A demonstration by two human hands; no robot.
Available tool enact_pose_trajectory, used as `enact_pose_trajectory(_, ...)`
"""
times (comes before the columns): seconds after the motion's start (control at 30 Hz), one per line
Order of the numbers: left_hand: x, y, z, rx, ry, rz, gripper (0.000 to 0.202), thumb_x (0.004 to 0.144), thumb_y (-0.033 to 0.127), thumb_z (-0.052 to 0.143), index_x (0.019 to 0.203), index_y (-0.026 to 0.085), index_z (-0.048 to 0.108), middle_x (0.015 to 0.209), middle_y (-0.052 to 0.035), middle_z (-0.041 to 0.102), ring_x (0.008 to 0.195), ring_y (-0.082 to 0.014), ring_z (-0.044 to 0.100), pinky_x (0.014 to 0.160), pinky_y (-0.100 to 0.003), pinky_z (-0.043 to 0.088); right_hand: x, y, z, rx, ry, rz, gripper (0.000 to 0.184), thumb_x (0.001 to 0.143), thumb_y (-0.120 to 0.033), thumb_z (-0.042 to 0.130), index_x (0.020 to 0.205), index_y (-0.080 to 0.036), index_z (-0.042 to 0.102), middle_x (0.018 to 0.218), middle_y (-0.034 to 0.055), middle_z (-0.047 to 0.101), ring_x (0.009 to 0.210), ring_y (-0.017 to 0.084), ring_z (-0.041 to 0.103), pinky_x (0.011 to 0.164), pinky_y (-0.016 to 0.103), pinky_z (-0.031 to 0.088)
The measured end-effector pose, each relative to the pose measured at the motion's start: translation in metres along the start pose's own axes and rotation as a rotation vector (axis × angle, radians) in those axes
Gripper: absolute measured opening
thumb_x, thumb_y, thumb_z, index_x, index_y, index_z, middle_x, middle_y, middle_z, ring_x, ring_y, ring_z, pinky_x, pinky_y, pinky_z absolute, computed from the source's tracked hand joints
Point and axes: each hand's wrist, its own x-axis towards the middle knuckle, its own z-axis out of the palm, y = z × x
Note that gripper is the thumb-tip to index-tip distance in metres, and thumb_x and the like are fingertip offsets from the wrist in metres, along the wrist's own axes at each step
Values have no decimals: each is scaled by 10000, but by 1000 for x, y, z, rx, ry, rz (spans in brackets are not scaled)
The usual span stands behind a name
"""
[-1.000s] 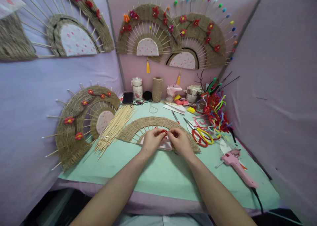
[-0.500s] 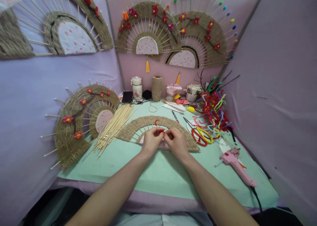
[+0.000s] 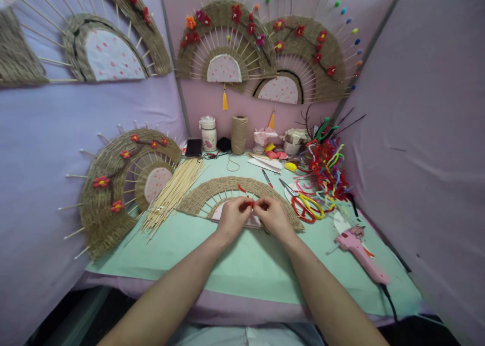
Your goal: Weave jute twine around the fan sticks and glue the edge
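Observation:
A half-round woven jute fan (image 3: 197,198) lies flat on the green mat (image 3: 246,260) in front of me. My left hand (image 3: 233,218) and my right hand (image 3: 272,217) meet above its middle, fingers pinched together on a small red pipe cleaner piece (image 3: 249,203) held between them. One short red end sticks up just beyond my fingertips. The fan's pink centre is mostly hidden under my hands.
A bundle of bamboo sticks (image 3: 174,192) lies left of the fan, beside a finished flowered fan (image 3: 121,184). Red-and-yellow scissors (image 3: 306,204), a heap of coloured pipe cleaners (image 3: 326,169) and a pink glue gun (image 3: 358,250) sit right. A twine spool (image 3: 239,134) and a jar (image 3: 208,133) stand behind.
My hands have closed in on each other over the fan's middle, and the red piece between them has been turned, its free end shifting slightly.

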Motion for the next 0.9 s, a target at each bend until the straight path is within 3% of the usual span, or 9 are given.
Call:
enact_pose_trajectory(0.1, 1, 0, 0, -88, -11, -41, 208, 691, 67, 573, 822, 174, 695, 823, -37, 710, 786, -165, 640, 751, -281, 484, -1, 0, 1, -6, 10, -24, 121, 647, -262, 538, 633, -167, 611, 561, -6, 588, 537, 134, 514, 527, 232, 374)
enact_pose_trajectory(0.23, 6, 3, 1, -368, -46, -265, 161, 679, 89, 583, 803, 142, 673, 808, -56, 709, 756, -160, 652, 713, -263, 502, -5, -4, 4, 26, 52, -43, 146, 691, -291, 527, 653, -171, 602, 575, 1, 587, 532, 136, 508, 533, 240, 381)
enact_pose_trajectory(0.3, 8, 3, 1, -417, -41, -306, 159, 665, 83, 588, 792, 137, 666, 799, -55, 706, 742, -155, 649, 700, -254, 501, -6, -6, 8, 40, 91, -33, 147, 697, -295, 526, 652, -173, 596, 579, 3, 587, 529, 135, 501, 538, 245, 384)
enact_pose_trajectory(0.5, 8, 0, 3, -225, -32, -183, 213, 661, 47, 556, 817, 146, 662, 803, -44, 697, 735, -146, 634, 723, -256, 492, -6, -3, 17, 188, 126, 48, 137, 656, -298, 541, 639, -168, 584, 602, 5, 581, 565, 141, 502, 546, 248, 386)
enact_pose_trajectory(0.63, 3, 5, 3, 67, -15, 40, 221, 696, 64, 541, 833, 173, 675, 824, -43, 684, 776, -171, 608, 754, -293, 479, -4, 1, 20, 424, 53, 218, 132, 624, -304, 561, 610, -172, 552, 526, -29, 506, 480, 106, 417, 454, 222, 321)
enact_pose_trajectory(0.7, 2, 6, 3, 107, -1, 103, 223, 712, 68, 538, 840, 181, 680, 861, -51, 679, 832, -186, 601, 804, -316, 471, -3, 2, 20, 519, 9, 297, 146, 617, -315, 572, 586, -181, 524, 466, -53, 443, 422, 89, 355, 407, 215, 270)
enact_pose_trajectory(0.77, 2, 4, 3, 20, 1, 54, 242, 711, 64, 544, 867, 185, 684, 890, -55, 685, 858, -187, 611, 830, -324, 474, -2, 2, 19, 537, 4, 326, 158, 611, -328, 591, 591, -187, 522, 430, -64, 414, 389, 85, 325, 382, 218, 242)
enact_pose_trajectory(0.9, 3, 0, 2, -409, -66, -203, 345, 711, 78, 577, 1039, 158, 650, 912, -72, 697, 847, -173, 650, 804, -309, 510, 0, 1, 13, 491, 52, 321, 168, 622, -354, 607, 647, -200, 545, 402, -72, 418, 358, 92, 326, 366, 228, 243)
